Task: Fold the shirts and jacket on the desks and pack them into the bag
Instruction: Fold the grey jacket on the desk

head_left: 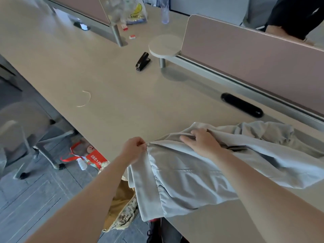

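Observation:
A light grey jacket (192, 183) lies crumpled on the near right part of the beige desk (105, 76), with one end hanging over the desk's front edge. My left hand (134, 149) pinches the jacket's edge at its left side. My right hand (201, 142) grips a fold of the same jacket a little further back, near a dark zip. A red bag (91, 158) with red handles sits on the floor under the desk edge. A tan and camouflage garment (122, 207) hangs below the jacket.
A black stapler (142, 61) lies mid-desk beside a round white stand (164, 45). A pink divider panel (254, 64) runs along the right. A black oblong cable slot (242, 105), a clear bottle (164, 11), a plastic bag (135, 13) and a grey chair (22, 130) are around.

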